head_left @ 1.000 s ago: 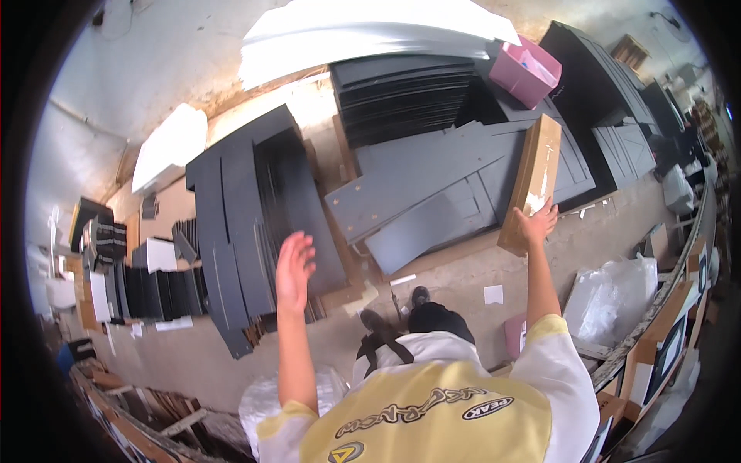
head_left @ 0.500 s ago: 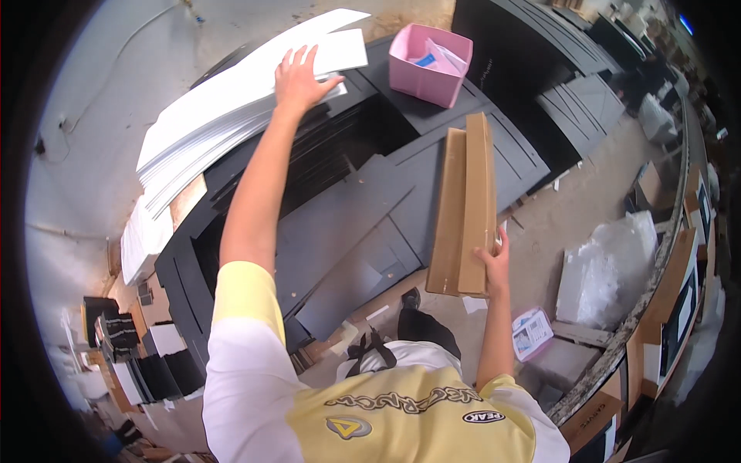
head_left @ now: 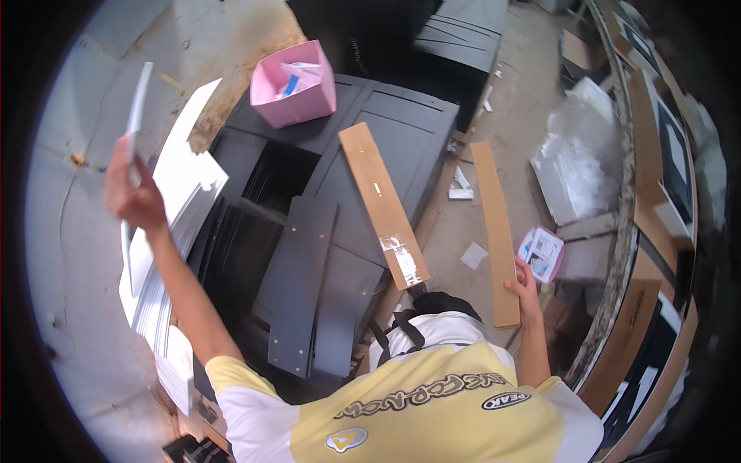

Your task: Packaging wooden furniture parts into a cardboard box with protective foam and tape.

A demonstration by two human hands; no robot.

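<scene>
My left hand [head_left: 137,189] is closed on a thin white sheet [head_left: 140,100], raised and seen almost edge-on above the stack of white sheets [head_left: 185,154]. On the other side, my right hand [head_left: 526,292] grips the lower end of a long brown cardboard strip [head_left: 494,224], which stands out over the floor. A second long cardboard piece [head_left: 378,197], with shiny tape near its close end, lies across the dark grey panels [head_left: 409,116]. The two cardboard pieces are apart.
A pink bin [head_left: 293,108] with small packets stands on the panels. Loose dark boards [head_left: 301,270] lie close to me. At right are a plastic-wrapped bundle [head_left: 575,147], a pink-and-white pack [head_left: 542,253] and a long ledge [head_left: 621,193] with boxes beyond it.
The view has turned. My left hand went from lying spread on the white stack to holding a raised sheet. My right hand has moved one cardboard strip away from the other.
</scene>
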